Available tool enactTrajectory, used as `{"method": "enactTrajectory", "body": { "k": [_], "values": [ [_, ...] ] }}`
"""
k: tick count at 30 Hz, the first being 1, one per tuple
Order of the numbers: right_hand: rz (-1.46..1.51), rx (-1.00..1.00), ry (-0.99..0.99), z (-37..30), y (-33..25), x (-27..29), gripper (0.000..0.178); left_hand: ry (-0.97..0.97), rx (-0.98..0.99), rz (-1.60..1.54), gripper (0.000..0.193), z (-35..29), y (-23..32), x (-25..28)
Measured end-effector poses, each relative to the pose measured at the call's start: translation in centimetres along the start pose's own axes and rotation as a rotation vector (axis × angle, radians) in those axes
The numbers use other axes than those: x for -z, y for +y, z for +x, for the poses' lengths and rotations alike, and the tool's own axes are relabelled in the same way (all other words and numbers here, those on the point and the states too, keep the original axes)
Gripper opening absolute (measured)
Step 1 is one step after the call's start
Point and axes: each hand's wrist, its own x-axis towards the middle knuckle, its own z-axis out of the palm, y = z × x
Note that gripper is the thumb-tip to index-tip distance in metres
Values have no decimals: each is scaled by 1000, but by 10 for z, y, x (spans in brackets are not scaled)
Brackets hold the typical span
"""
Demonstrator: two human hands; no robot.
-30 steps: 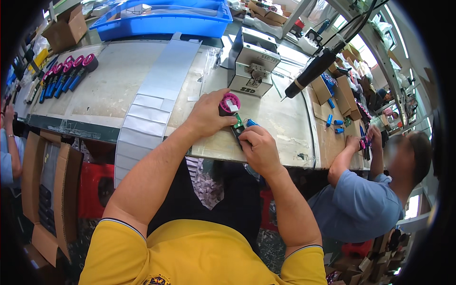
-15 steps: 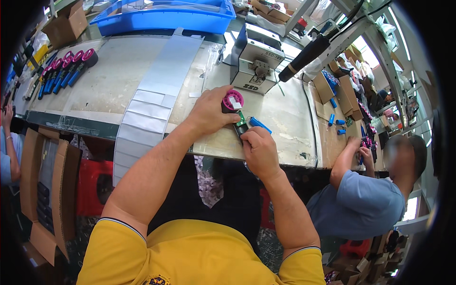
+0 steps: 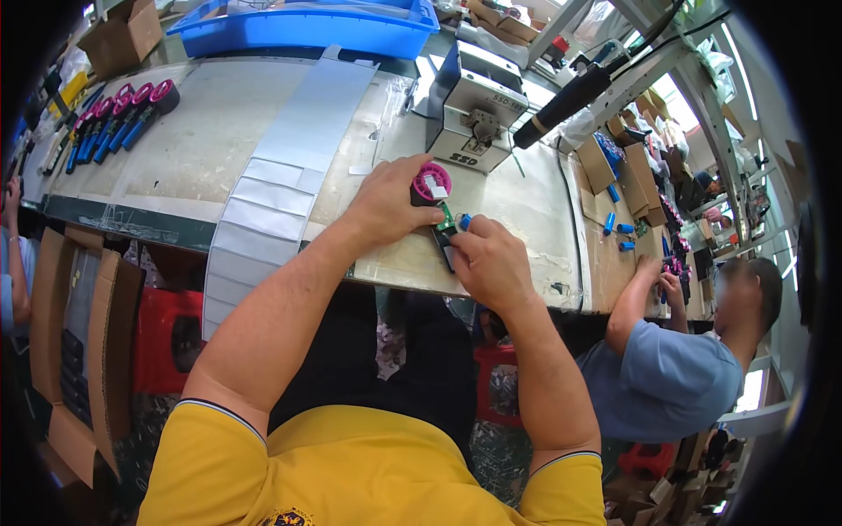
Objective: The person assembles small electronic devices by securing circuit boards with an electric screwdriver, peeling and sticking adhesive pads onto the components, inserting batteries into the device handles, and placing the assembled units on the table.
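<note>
A small handheld fan body with a pink ring head [image 3: 420, 181] lies at the bench's near edge, a white piece sitting inside the ring. My left hand [image 3: 390, 200] is closed around the side of its round black head, thumb at the neck. Below the thumb shows a green circuit board [image 3: 446, 216], and the dark handle [image 3: 445, 252] runs down toward my right hand. Closed fingers of my right hand [image 3: 494, 265] grip a blue cylindrical battery [image 3: 465, 222] beside the board; only its upper end shows, the rest being hidden by the hand.
A metal machine [image 3: 478, 110] stands just beyond my hands, with a black hanging tool [image 3: 561, 110] to its right. Grey ribbed sheeting [image 3: 272, 197] crosses the bench on the left. Several pink-ringed fans [image 3: 140, 114] lie farther left. A co-worker [image 3: 675, 368] sits at right.
My right hand has left the lower end of the handle and moved slightly right and up onto the blue battery, which was lying loose beside it. The left hand keeps its hold.
</note>
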Motion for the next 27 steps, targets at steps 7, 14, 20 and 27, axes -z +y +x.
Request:
{"method": "enactTrajectory", "body": {
  "k": [7,14,20,27],
  "values": [
    [-83,128,-23,5,12,-11,4,-66,53,-31,88,2,6,4],
    [399,-32,108,-38,-2,13,8,-20,10,17,83,1,-2,0],
    [467,-121,18,-61,-15,22,13,-14,23,15,84,-1,-2,2],
    [382,-432,170,-35,24,9,19,249,370,-32,78,-12,44,-13]
  ]
}}
